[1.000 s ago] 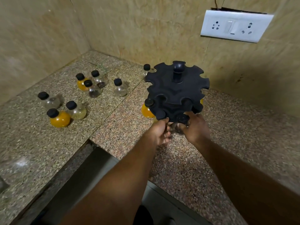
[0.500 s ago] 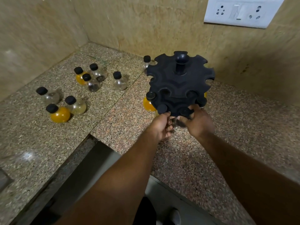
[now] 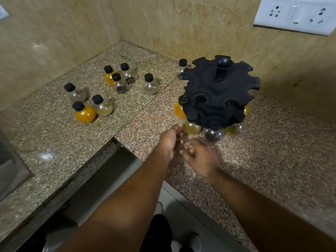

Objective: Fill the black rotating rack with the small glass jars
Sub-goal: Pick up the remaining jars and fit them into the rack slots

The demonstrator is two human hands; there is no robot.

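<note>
Speckled granite counter [image 3: 54, 160] in an L. Beige tiled wall [image 3: 181, 24] at 12. White switch-socket plate [image 3: 294, 15] at 1. Steel sink edge [image 3: 11, 171] at 9. Pale shoe [image 3: 194, 242] at 6.

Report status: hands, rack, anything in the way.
Left hand and right hand empty, just short of the rack. Lower tier holds jars, top slots bare. Eight loose jars wait on the counter. Nothing in the way.
</note>
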